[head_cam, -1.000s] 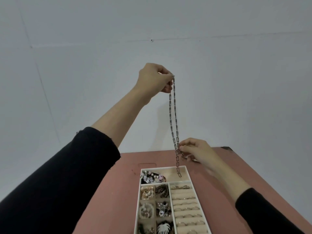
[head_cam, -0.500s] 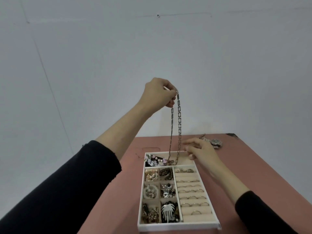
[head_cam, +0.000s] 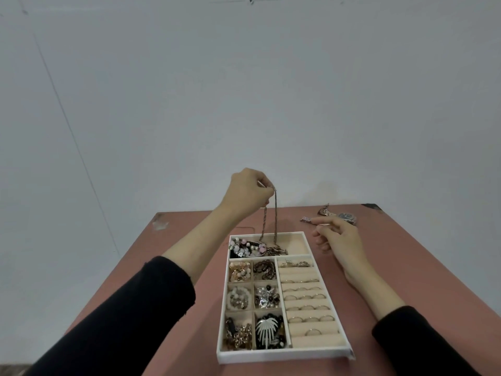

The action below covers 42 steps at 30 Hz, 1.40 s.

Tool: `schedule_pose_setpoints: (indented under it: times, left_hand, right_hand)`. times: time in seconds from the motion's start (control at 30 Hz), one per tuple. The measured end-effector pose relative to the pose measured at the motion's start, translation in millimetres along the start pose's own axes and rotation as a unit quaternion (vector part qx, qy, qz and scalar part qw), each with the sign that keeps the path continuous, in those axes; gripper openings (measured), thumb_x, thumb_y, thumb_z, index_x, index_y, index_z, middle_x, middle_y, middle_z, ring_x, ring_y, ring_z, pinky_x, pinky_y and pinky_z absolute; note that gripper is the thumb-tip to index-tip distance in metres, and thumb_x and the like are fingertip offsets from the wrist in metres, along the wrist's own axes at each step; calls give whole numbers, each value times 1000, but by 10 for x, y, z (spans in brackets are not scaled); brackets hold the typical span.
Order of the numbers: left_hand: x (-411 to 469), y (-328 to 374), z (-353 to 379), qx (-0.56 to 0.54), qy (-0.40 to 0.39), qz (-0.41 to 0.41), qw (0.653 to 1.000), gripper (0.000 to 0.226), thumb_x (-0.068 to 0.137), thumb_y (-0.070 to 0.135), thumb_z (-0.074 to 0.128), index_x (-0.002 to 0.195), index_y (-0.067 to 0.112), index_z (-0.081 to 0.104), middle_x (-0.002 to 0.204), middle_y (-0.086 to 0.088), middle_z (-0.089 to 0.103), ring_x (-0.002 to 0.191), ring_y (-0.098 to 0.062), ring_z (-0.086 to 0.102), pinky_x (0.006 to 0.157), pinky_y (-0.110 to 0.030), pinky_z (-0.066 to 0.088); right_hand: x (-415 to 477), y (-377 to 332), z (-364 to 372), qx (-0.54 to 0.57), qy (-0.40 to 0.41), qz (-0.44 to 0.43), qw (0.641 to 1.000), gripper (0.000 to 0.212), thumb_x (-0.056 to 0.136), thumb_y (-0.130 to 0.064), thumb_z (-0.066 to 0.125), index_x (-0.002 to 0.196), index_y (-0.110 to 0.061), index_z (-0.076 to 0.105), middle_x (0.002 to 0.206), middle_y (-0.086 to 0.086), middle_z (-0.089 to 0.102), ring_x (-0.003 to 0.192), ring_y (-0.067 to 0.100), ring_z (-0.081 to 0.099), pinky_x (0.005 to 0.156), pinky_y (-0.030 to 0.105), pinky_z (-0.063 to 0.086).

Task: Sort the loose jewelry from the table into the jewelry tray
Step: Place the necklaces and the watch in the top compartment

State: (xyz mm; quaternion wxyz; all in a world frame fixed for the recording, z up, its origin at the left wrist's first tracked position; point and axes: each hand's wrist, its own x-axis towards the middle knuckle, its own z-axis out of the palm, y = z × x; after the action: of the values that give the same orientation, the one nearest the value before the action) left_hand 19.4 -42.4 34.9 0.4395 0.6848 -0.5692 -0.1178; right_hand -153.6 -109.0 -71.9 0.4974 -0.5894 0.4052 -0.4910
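The left hand (head_cam: 248, 195) is raised above the far end of the jewelry tray (head_cam: 282, 356), thumb and fingertips pinched on the top of a link chain (head_cam: 276, 215); the chain hangs doubled and nearly straight down, its long axis upright, and its lower end is already gathered in a small heap on the floor of the wide far compartment, just right of the beaded cluster (head_cam: 245, 246) that fills that compartment's left part; so the move ahead turns on height alone, since the chain lies directly below the pinch and only needs lowering and letting go; the left hand is the one in charge of it

The right hand (head_cam: 340, 237) hovers beside the tray's far right corner, apart from the chain, fingers loosely curled with the forefinger reaching toward the loose pieces on the pink table (head_cam: 423, 267); it holds nothing that I can see; a watch (head_cam: 347, 216) and a short piece of metal band (head_cam: 306, 219) lie just beyond its fingertips, nearer to it than to the left hand, so they look to be its next pick

The heap at the chain's foot is small and blurred, so whether it touches the beads is hard to tell; part of the watch strap is hidden behind the right hand's fingers; the tray's nearest wall hides the front of the near compartments
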Motion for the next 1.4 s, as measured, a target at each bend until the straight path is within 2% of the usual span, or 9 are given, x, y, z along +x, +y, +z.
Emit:
schedule_pose_setpoints:
  times: [0.3,0.43,0.6,0.8,1.0,1.13,1.23,1.33,1.4]
  left_hand:
    - [-150,-333,227,81,-80,-14,993,10,83,4,57,82,4,67,75,-15,69,63,-19,65,58,-18,55]
    - [-177,-393,251,94,-112,-17,989,8,81,6,61,80,5,69,75,-16,70,62,-18,64,68,-30,58]
    - [-225,-421,284,127,-150,-8,981,8,80,12,66,82,6,71,63,-4,64,51,-10,57,45,-8,43]
    - [-348,-429,289,133,-176,-6,975,27,79,4,53,91,14,74,76,-2,68,50,-10,50,48,-9,43]
    - [-474,-512,219,68,-106,-9,992,34,78,4,48,87,23,74,88,0,68,51,-12,59,40,-13,42]
    - [-530,-583,202,6,-38,-12,999,24,86,8,52,90,22,72,99,2,65,49,11,56,41,-6,38]
    - [-553,-600,224,-38,-3,-19,999,23,86,8,54,89,23,72,96,1,66,49,11,55,41,-6,37]
    - [-578,-625,260,-67,23,-16,997,23,85,8,58,84,27,72,93,5,70,58,13,56,50,-1,37]
    - [-589,-651,270,-70,30,-13,997,26,85,10,59,80,33,70,94,10,71,72,9,59,57,-1,39]
  right_hand:
    - [26,12,1,-3,5,-1,1000,23,88,0,50,91,-15,67,71,3,64,60,12,54,57,24,41]
    - [29,3,-12,-3,7,-6,1000,25,87,0,50,87,-19,67,71,4,63,60,13,54,58,25,42]
    - [52,-23,-58,12,25,-2,1000,24,88,-2,51,88,-19,66,71,2,65,61,14,54,60,28,43]
    - [116,-83,-214,29,38,5,999,21,87,-3,52,88,-19,66,73,3,66,61,15,54,60,30,41]
    - [280,-110,-381,-83,58,-21,995,26,85,-2,53,80,-24,65,77,-1,62,65,10,53,58,22,38]
    - [462,-110,-426,-344,1,-75,936,14,86,-13,58,92,-20,69,90,1,63,80,12,53,62,21,36]
    - [566,-126,-361,-469,-53,-103,876,16,85,-26,63,96,-18,71,92,2,61,85,15,50,57,21,31]
    - [673,-119,-296,-547,-90,-113,825,25,83,-33,61,103,-20,68,99,5,59,101,23,49,70,27,36]
    - [761,-112,-279,-577,-131,-103,800,16,82,-28,61,91,-16,68,88,6,57,93,27,50,65,30,36]
